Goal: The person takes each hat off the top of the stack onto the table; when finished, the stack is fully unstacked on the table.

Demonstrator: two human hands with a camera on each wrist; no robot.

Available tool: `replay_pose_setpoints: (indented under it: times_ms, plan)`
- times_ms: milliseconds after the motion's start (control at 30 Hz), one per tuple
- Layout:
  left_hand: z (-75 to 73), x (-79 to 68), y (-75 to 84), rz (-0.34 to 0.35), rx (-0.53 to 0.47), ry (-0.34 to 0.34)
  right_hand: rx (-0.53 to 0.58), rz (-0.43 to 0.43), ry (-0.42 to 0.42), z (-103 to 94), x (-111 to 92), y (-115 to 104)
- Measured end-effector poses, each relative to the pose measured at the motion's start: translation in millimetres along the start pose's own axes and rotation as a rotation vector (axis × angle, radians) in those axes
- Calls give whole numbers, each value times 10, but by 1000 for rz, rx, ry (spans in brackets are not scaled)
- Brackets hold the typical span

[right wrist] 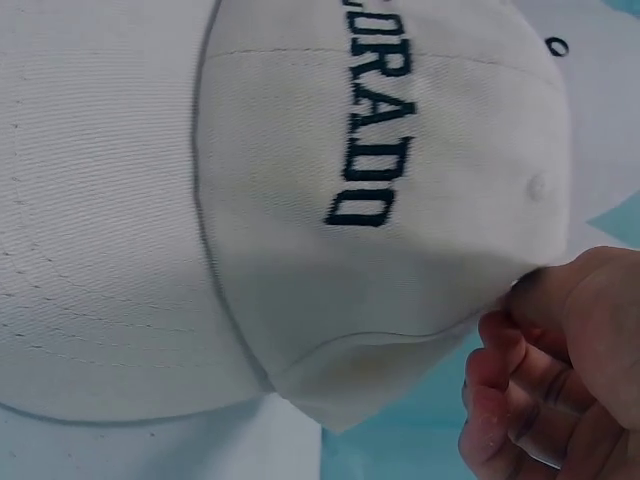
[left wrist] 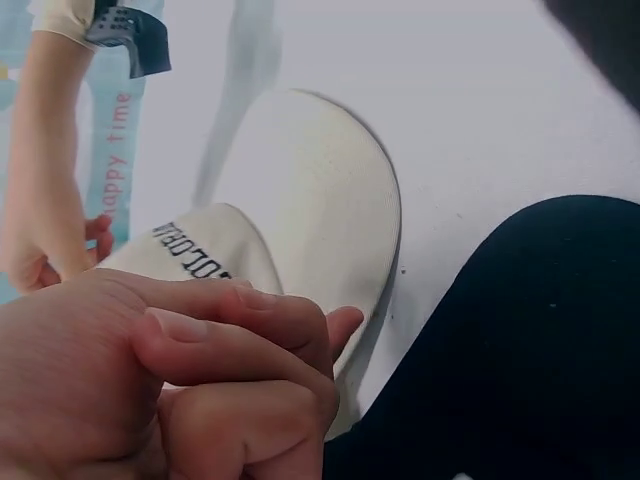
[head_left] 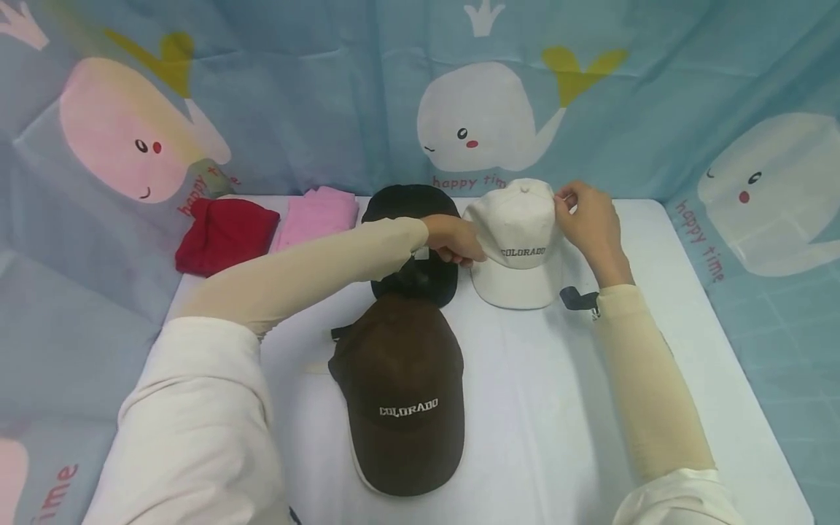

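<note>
A white cap (head_left: 518,226) with COLORADO lettering stands at the back of the table, brim toward me. My right hand (head_left: 590,222) pinches the rear of its crown on the right; the right wrist view shows that hand (right wrist: 570,370) with thumb and finger meeting at the cloth edge. At the cap's left side is my left hand (head_left: 454,238), over the black cap (head_left: 400,200), fingertips right at the white crown. Its fingers (left wrist: 270,345) are bent in the left wrist view, overlapping the white brim (left wrist: 320,180); I cannot tell whether they grip cloth.
A brown COLORADO cap (head_left: 403,394) lies in front of the black one, brim toward me. Farther left along the back are a folded pink cloth item (head_left: 321,215) and a red one (head_left: 230,233). Whale-printed blue curtains (head_left: 315,95) surround the white table (head_left: 525,408).
</note>
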State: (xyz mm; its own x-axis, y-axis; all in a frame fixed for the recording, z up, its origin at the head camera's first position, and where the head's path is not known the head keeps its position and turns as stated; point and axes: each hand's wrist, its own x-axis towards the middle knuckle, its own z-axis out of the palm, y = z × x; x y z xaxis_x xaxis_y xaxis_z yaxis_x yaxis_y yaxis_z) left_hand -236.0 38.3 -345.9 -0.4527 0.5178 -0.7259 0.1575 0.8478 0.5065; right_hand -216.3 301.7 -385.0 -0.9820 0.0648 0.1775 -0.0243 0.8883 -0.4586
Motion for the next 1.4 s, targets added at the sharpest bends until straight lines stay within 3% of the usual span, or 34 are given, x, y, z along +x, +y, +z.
replay_pose_setpoints:
  times_ms: [67,267,400,533,667,800,900,1200,1400]
  plan:
    - [15,-100,-30,39,2,43,-7,-11,24,-35,-32,-25]
    - [77,-495,-176,187,3,255,-1,-56,86,-209,-180,-247]
    - [193,-945,-288,300,-12,384,35,-129,104,-355,-341,-502]
    - [385,-1402,-481,362,-31,520,114,-256,113,-457,-570,-774]
    - [624,-1768,-734,400,-63,624,171,-347,98,-511,-846,-1012]
    - [915,-2044,-974,352,-103,718,188,-409,64,-493,-1066,-1192]
    - [1134,-2173,-1100,294,-111,767,200,-445,28,-461,-1196,-1299]
    - [1747,-2313,-1326,153,-76,805,234,-436,-92,-249,-1558,-1421]
    - [2224,-2218,-1468,40,-67,777,241,-406,-163,-50,-1737,-1411]
